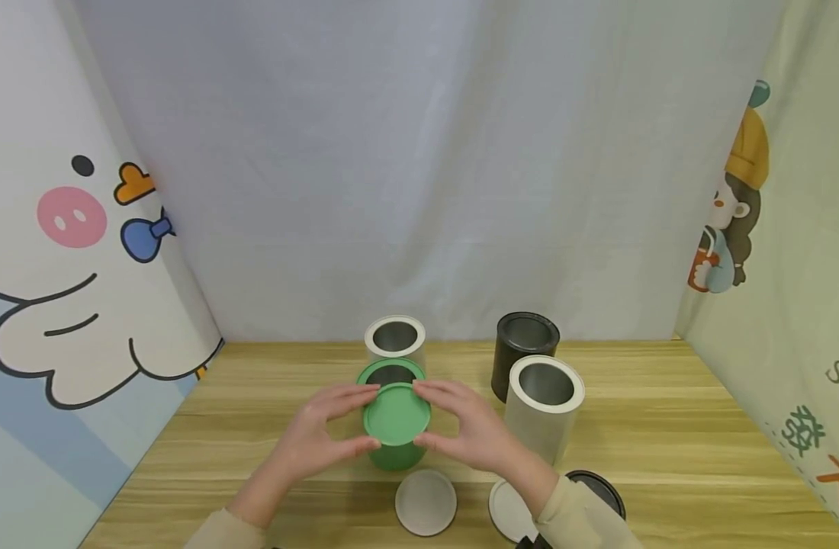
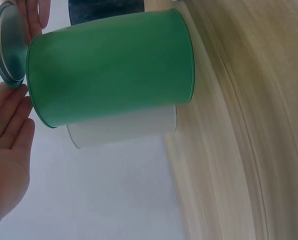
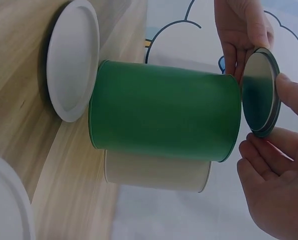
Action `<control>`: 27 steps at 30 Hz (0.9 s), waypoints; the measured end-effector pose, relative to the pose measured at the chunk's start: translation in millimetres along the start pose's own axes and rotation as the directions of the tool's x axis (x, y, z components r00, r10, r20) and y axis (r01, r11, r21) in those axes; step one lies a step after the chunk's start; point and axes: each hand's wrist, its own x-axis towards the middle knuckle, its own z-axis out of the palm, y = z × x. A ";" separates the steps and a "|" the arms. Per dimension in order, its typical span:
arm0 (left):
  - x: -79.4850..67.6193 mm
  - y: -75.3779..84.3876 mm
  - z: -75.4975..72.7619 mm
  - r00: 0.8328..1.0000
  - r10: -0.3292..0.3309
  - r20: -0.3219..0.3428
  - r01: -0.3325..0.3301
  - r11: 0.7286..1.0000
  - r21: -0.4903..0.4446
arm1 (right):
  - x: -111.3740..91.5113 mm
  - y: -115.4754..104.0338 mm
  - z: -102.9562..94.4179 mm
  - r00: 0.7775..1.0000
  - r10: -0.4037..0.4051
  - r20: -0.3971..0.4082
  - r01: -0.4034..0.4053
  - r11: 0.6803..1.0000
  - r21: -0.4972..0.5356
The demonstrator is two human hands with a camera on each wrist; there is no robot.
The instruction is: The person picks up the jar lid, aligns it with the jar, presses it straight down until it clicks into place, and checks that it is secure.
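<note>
While both hands (image 1: 313,438) (image 1: 481,431) hold the green lid (image 1: 396,414), the green can (image 3: 164,112) beneath stands uncovered.

A round green metal lid (image 1: 396,414) is held just above a green cylindrical metal can (image 1: 396,457), a white cylindrical can (image 1: 395,339) behind. Over to the right, another white can (image 1: 539,428) stands before a black cylindrical can (image 1: 510,364); two round white lids (image 1: 425,502) and a round black lid (image 1: 603,492) lie in front.

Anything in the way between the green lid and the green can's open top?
Nothing visible. The green lid, its edge held by the left hand and right hand, is close to the rim of the green can; only fingertips are near the gap. A white can stands behind, clear of it.
</note>
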 end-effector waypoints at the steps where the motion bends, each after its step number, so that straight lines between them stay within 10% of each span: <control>1: 0.8 -0.9 -0.2 1.000 -0.005 0.004 0.005 1.000 -0.001 | 1.0 0.9 0.3 1.000 -0.001 -0.001 0.001 1.000 -0.003; 27: 26.2 -22.5 -7.8 0.989 -0.145 0.042 0.145 0.989 -0.005 | 31.6 16.2 0.9 0.993 0.107 0.045 -0.106 0.994 -0.020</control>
